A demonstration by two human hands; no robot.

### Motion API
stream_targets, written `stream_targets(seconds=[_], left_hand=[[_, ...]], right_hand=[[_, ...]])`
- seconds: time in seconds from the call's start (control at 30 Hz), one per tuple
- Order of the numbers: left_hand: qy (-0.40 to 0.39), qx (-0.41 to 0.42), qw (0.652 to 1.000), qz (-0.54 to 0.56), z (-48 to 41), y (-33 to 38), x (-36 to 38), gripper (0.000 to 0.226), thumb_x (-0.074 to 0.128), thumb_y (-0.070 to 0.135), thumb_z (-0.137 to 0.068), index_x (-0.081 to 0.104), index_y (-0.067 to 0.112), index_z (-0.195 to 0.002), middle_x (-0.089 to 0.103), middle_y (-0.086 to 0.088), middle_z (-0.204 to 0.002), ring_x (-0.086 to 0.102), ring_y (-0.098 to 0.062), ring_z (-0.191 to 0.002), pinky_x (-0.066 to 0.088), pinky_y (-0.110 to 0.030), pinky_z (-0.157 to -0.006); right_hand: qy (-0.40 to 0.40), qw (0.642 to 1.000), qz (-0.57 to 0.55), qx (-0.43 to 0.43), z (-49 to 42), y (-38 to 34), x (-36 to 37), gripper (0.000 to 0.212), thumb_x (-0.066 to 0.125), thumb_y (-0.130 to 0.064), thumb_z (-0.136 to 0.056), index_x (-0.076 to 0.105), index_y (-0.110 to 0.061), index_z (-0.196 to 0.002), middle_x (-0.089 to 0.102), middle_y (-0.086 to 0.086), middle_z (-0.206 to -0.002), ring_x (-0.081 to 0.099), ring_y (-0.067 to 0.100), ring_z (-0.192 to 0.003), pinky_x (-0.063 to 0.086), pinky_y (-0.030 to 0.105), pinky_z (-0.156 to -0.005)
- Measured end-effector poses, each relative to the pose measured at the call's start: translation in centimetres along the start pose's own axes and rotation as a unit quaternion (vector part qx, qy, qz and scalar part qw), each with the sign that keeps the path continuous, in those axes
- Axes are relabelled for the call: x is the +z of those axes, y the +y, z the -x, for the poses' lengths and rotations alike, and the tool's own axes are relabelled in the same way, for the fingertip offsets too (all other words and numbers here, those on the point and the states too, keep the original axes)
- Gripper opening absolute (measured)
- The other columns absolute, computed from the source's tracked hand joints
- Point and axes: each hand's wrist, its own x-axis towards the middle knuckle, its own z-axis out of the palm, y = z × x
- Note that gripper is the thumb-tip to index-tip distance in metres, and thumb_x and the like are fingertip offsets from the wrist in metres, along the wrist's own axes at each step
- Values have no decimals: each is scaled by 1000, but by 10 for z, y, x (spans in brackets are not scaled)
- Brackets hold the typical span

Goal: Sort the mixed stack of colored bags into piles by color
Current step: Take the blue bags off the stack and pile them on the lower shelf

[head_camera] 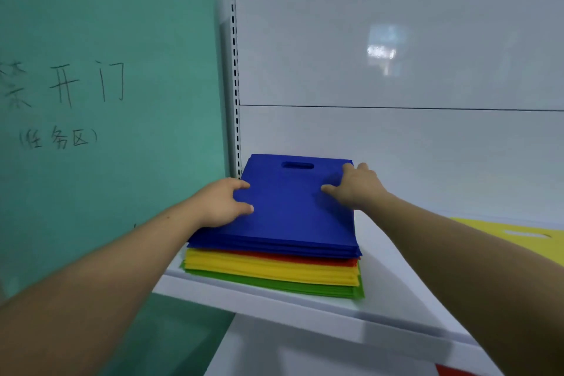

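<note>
Fingers (244,208) at both edges of flat, matte blue bags (287,217)

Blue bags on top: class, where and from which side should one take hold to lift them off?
Grip the blue bags at their left and right edges, one hand from each side, thumbs on top. They lie flat and thin over the red layer, so a two-sided hold likely keeps them level. The left hand and right hand sit there.
</note>
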Motion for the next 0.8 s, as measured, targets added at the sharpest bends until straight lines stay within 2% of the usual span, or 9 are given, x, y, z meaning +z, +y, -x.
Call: stream_targets(seconds=[0.17,0.27,0.37,0.47,0.53,0.63,0.8], left_hand=[[-113,-25,993,-33,-17,-13,5,80,63,56,-80,32,24,-147,29,0,-154,33,-19,-138,24,-29,-111],[-131,-15,990,-45,-22,-17,7,77,54,63,-82,34,24,-146,29,0,-154,32,-20,-138,23,-32,-113],[-119,0,992,-32,-25,-19,10,67,45,58,-91,37,20,-145,31,-1,-153,31,-19,-139,20,-30,-113],[-116,8,993,-37,-25,-19,12,63,48,51,-92,36,20,-146,30,-2,-153,31,-19,-139,21,-29,-113],[-114,9,993,-36,-25,-19,11,67,51,52,-90,33,20,-146,29,-2,-154,31,-20,-139,22,-29,-112],[-106,1,994,-28,-27,-23,11,75,54,57,-86,30,22,-148,28,-3,-154,32,-22,-139,25,-30,-113],[-69,9,996,61,-22,-24,8,85,67,49,-81,25,22,-150,31,-3,-153,37,-22,-135,29,-27,-108]], right_hand=[[-34,998,-20,38,-4,4,8,75,58,-56,-86,30,-12,-141,52,10,-126,55,28,-106,49,36,-84],[-26,997,-59,53,1,3,11,73,62,-50,-86,30,-12,-140,54,9,-125,55,27,-106,48,35,-83],[0,992,-102,69,4,2,13,70,65,-39,-87,28,-12,-141,53,10,-125,55,28,-106,47,35,-80],[38,988,-136,62,6,-2,14,62,57,-20,-90,27,-16,-143,53,8,-117,54,26,-95,44,33,-73],[79,984,-155,32,9,-5,16,59,47,-11,-93,26,-22,-146,50,8,-120,52,26,-94,43,33,-73],[143,974,-175,-22,16,-10,13,52,38,-9,-97,29,-26,-146,42,7,-132,48,24,-95,42,32,-79],[253,928,-257,-87,35,-20,-11,44,37,-9,-100,37,-22,-142,43,2,-125,43,11,-94,36,19,-80]])
